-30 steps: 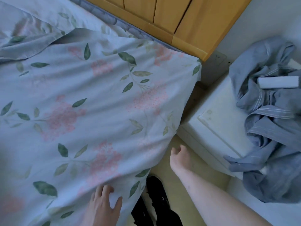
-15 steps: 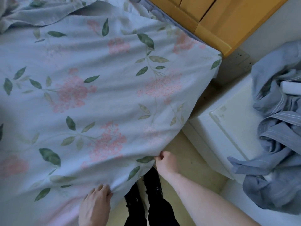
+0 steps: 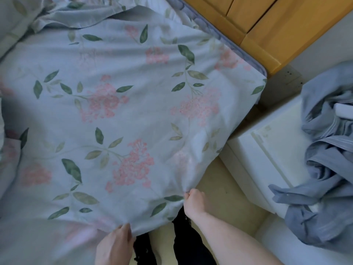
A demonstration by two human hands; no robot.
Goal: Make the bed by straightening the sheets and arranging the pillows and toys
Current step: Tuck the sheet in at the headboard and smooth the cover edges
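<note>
Sheet (image 3: 118, 115), pale blue with pink flowers and green leaves, fills the left and centre of the frame, spread over the mattress (image 3: 225, 41) whose quilted grey edge shows along the upper right. Centre lies mostly flat; shallow creases run toward the lower edge where it's being pulled.

Right hand (image 3: 194, 202), lower centre, fist closed on the sheet's hem, fabric bunching at the knuckles. Left hand (image 3: 114, 245), bottom centre, fingers curled over the hem at the bed's near edge; looks like a grip, but fingertips are hidden under the cloth.

Status, my read: straightening underway, not done. Upper left still has a rumpled fold of bedding (image 3: 76, 18). Left edge is blurred, can't tell what's there. No toys in view, no clear pillow, so arranging looks untouched.

Surroundings: wooden headboard (image 3: 277, 25) upper right, white nightstand (image 3: 267, 155) at right with crumpled grey clothes (image 3: 328, 178) piled on it, well apart from the sheet.
</note>
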